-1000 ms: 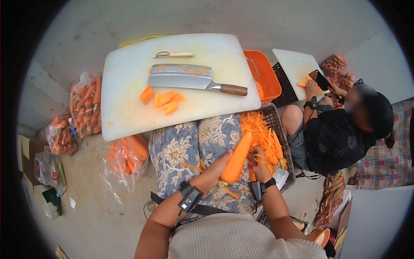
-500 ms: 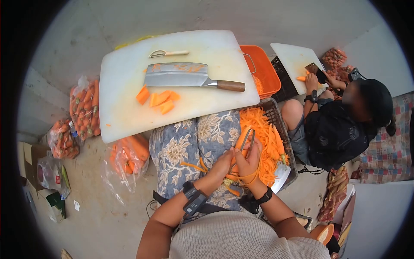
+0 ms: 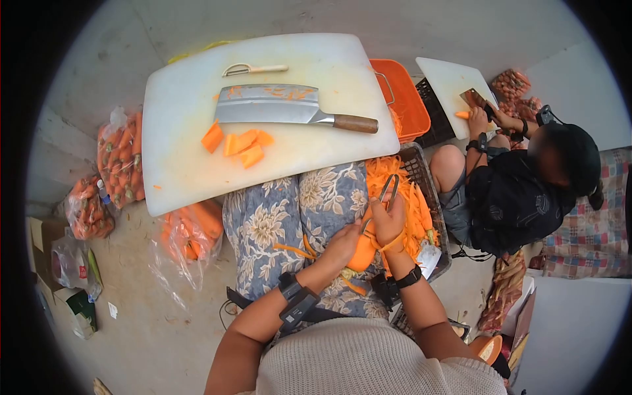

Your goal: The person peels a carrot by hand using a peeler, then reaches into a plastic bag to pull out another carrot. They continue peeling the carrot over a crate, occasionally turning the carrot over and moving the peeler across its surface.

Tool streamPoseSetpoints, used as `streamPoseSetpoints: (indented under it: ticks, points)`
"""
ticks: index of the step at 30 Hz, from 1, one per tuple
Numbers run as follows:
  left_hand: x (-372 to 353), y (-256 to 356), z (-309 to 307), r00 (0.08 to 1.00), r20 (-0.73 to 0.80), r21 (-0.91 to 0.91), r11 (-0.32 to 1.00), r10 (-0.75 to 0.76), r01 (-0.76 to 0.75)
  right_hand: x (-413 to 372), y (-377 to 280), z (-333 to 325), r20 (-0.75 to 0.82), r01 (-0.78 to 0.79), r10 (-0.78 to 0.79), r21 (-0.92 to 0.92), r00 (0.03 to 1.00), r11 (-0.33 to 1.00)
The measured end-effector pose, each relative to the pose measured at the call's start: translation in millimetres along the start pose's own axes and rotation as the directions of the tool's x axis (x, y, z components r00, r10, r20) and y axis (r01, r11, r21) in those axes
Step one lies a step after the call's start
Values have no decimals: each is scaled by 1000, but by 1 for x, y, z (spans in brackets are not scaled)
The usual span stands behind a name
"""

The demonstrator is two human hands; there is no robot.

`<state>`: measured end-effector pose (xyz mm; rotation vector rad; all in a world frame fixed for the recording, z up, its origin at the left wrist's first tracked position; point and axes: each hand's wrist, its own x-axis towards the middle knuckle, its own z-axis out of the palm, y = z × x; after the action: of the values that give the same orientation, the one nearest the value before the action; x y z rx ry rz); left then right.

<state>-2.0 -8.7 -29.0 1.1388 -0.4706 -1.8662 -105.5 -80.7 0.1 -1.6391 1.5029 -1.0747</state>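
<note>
My left hand (image 3: 343, 245) is closed around a peeled carrot (image 3: 362, 255), whose thick orange end points toward my body. My right hand (image 3: 387, 222) grips a metal peeler (image 3: 392, 187), its looped end sticking up past the fingers. A strip of orange peel hangs around the right wrist. Both hands are close together above the patterned cloth (image 3: 270, 230) over my lap. Just beyond the right hand, a black crate (image 3: 415, 158) holds a heap of carrot shavings (image 3: 385, 172) and a few carrots. Part of the carrot is hidden behind the fingers.
Ahead is a white cutting board (image 3: 178, 125) with a cleaver (image 3: 266, 105), carrot chunks (image 3: 240, 143) and a white-handled peeler (image 3: 257, 68). Bagged carrots (image 3: 122, 161) stand left. An orange bin (image 3: 411, 108) sits behind the crate. On the right, a co-worker (image 3: 520, 197) cuts carrot on another board (image 3: 438, 76).
My right hand and the peeler have moved slightly up and away from my body. More of the carrot's near end now shows below the hands. The co-worker's knife has shifted a little.
</note>
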Motion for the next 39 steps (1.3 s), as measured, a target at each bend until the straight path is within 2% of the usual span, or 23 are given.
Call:
streamPoseSetpoints:
  ticks: [1,3,5,6,8,12,14,15,17,20,21,23,26,27,29,30,32,33,36,37,39]
  points:
    - [1,-4,-2,998,37,-8,999,-48,48,7,16,0,-7,-12,12,15,1000,1000]
    - [1,-4,1,999,26,-18,999,-31,32,22,48,3,-14,-23,23,31,1000,999]
    - [-2,2,4,1000,16,-26,1000,-12,12,34,59,8,-73,-95,100,65,992,993]
    - [-4,7,6,998,30,-63,997,-50,52,36,63,6,-73,-92,97,66,993,994]
    - [-10,19,9,995,45,-98,991,-84,88,39,40,2,29,-286,285,129,958,949]
    - [-19,29,11,989,97,-121,985,-109,121,47,37,-3,56,-392,388,162,920,906]
    - [-17,29,11,987,116,-104,987,-111,124,53,36,-5,105,-539,536,314,838,781]
    - [-14,23,9,990,92,-57,992,-103,109,54,39,-6,105,-534,531,318,841,783]
    - [-9,16,7,994,68,-9,996,-87,88,57,49,-4,199,-687,668,364,717,628]
    - [-11,19,7,995,54,34,996,-87,85,61,57,-2,202,-698,682,377,703,609]
    - [-15,23,9,994,66,-3,996,-90,91,61,58,-4,200,-692,676,381,709,613]
    - [-18,29,10,993,80,-35,996,-84,87,61,55,-6,298,-745,691,392,658,541]
    - [-19,26,8,992,85,-9,996,-90,91,54,48,-15,337,-729,656,439,675,525]
    - [-21,26,6,988,133,-26,996,-78,82,50,61,-18,336,-722,648,445,683,530]
    - [-21,28,2,982,181,-36,998,-50,58,45,99,-21,335,-732,734,604,591,315]
    - [-20,27,0,979,184,-39,995,-82,91,38,102,-25,339,-730,724,602,601,324]
    - [-20,27,1,976,183,-56,990,-115,127,20,106,-32,351,-784,783,564,513,261]
    - [-22,27,2,976,186,-82,989,-108,125,15,106,-33,352,-787,785,560,509,259]
    - [-20,20,6,980,172,-121,985,-100,122,-7,47,-39,199,-680,738,590,645,436]
    - [-20,17,8,985,147,-135,985,-84,105,-13,25,-41,195,-681,744,592,639,430]
    - [-22,18,10,987,144,-145,985,-77,98,-22,-2,-42,151,-512,594,694,790,506]
